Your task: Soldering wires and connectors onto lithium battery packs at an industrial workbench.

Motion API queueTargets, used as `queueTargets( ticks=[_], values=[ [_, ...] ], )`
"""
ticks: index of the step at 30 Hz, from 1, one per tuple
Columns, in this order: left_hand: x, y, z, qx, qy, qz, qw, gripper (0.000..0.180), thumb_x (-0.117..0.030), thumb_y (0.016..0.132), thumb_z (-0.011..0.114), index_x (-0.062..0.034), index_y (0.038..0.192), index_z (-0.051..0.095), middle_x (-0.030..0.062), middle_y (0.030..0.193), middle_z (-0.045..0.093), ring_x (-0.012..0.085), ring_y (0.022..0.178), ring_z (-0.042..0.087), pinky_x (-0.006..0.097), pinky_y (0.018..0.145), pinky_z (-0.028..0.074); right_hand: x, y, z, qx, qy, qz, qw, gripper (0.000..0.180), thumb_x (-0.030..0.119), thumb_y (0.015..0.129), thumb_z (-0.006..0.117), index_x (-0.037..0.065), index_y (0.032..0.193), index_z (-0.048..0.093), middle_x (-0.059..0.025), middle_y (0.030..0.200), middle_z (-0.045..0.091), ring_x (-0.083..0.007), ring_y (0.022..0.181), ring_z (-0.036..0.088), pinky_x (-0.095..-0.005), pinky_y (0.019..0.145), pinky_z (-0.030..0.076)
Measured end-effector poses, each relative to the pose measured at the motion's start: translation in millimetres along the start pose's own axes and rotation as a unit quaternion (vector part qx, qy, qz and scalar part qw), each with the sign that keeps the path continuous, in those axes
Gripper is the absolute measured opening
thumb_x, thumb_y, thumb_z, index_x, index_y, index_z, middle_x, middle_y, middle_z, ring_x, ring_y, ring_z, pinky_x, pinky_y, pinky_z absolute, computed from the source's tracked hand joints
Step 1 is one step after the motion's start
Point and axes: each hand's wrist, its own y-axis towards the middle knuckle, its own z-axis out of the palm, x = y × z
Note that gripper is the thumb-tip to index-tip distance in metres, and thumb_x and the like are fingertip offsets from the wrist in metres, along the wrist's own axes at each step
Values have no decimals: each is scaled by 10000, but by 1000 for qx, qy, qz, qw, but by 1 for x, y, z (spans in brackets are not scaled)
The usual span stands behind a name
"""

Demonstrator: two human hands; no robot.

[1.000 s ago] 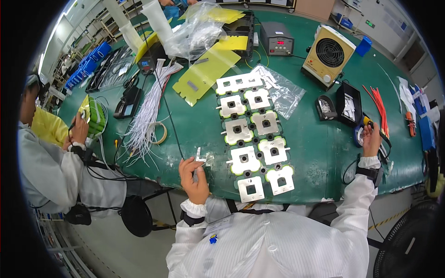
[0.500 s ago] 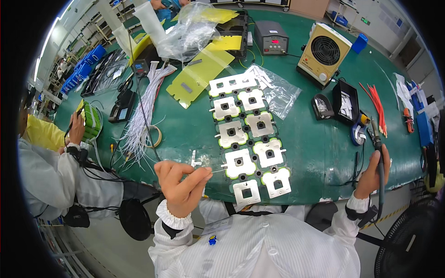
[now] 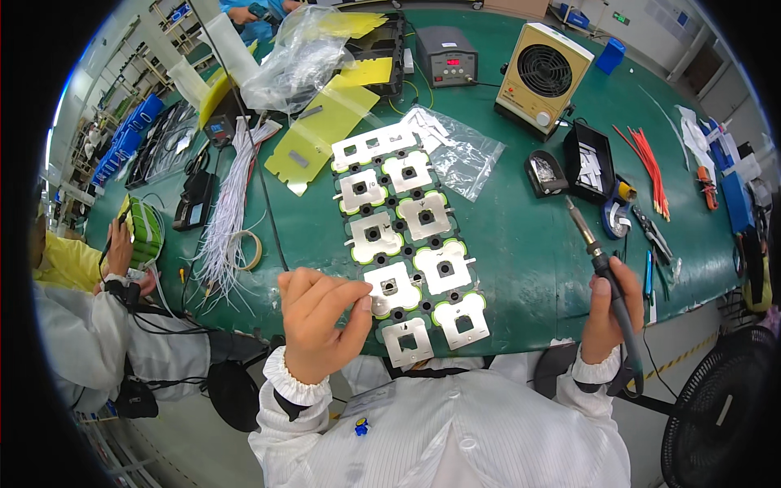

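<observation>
In front of me on the green bench lies a long battery pack of round cells in black holders, with white-silver connector plates on top. At the pack's lower left edge, my left hand is closed in a pinch beside a plate. A thin silvery wire showed in those fingers earlier; now its end is hard to make out against the plate. To the right of the pack, my right hand grips a soldering iron by its dark handle. The iron's tip points up and away, apart from the pack.
Behind the pack are a soldering station, a beige fan unit and yellow sheets. At right are a black box of white strips, red tubes and pliers. White wires lie left, near a co-worker's hand.
My right hand has brought the soldering iron leftward, toward the pack. My left hand's pinch has come right up to the pack's edge. The whole view has shifted slightly.
</observation>
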Motion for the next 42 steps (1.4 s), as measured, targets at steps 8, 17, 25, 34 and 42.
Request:
queueTargets(
  ticks=[8, 17, 25, 34, 42],
  values=[
    [-4, 30, 6, 36, -59, 25, 997, 189, -3, 727, 768, -77, 886, 697, 35, 845, 690, 244, 781, 541, 371, 714, 388, 13, -17, 9, 88, 125, 62, 986, 307, 133, 923, 709, -53, 1159, 648, -138, 897, 675, -183, 765, 618, -295, 688, 485],
    [-16, 77, 29, 102, -29, 123, 987, 185, -37, 708, 768, -105, 856, 681, -2, 916, 679, 237, 830, 547, 381, 742, 379, 8, -24, 28, 138, 202, -33, 969, 232, 94, 861, 774, -57, 1023, 701, -107, 691, 636, -215, 581, 600, -322, 544, 464],
    [-16, 85, 39, 119, -24, 136, 983, 190, -38, 698, 755, -102, 853, 667, -3, 917, 678, 235, 839, 552, 387, 741, 383, 2, -21, 36, 153, 214, -16, 965, 220, 68, 844, 776, -60, 1010, 708, -83, 659, 623, -214, 557, 594, -326, 529, 457],
    [-14, 84, 39, 107, -30, 130, 985, 183, -35, 692, 750, -98, 842, 667, 5, 917, 683, 245, 844, 554, 390, 741, 385, -1, -26, 33, 126, 218, 17, 968, 221, 74, 860, 765, -72, 1011, 696, -118, 683, 639, -222, 565, 593, -327, 539, 468],
    [-16, 84, 42, 119, -22, 130, 984, 176, -40, 695, 749, -94, 841, 666, 8, 915, 688, 251, 846, 561, 394, 749, 392, 2, -24, 37, 144, 226, -22, 963, 234, 38, 837, 765, -60, 1041, 705, -82, 650, 600, -214, 535, 560, -331, 522, 440]
  ],
)
